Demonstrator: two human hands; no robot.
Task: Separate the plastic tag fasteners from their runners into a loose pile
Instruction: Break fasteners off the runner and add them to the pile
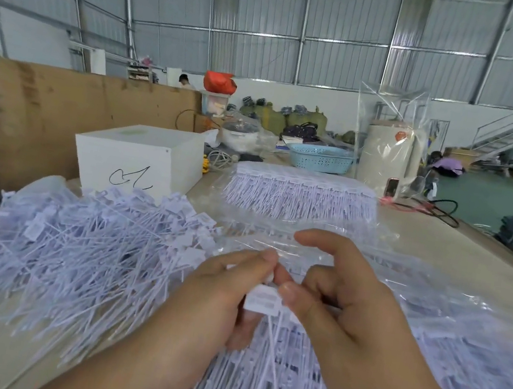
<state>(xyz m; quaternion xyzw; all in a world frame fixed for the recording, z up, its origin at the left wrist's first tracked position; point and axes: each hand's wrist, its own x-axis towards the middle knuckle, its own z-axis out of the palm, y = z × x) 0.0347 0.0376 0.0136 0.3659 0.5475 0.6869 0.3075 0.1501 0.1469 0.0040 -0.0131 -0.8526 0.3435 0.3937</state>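
A loose pile of white plastic tag fasteners spreads over the table's left side. Fasteners still joined to their runners lie in rows under my hands, partly on clear plastic wrap. My left hand and my right hand meet at the centre. Both pinch one white fastener by its flat tag head, its thin tail hanging down toward me. A further wrapped bundle of fasteners on runners lies behind.
A white box with a handwritten mark stands at the back left before a brown board. A blue basket, a bagged white kettle, a phone and cables sit at the table's far end.
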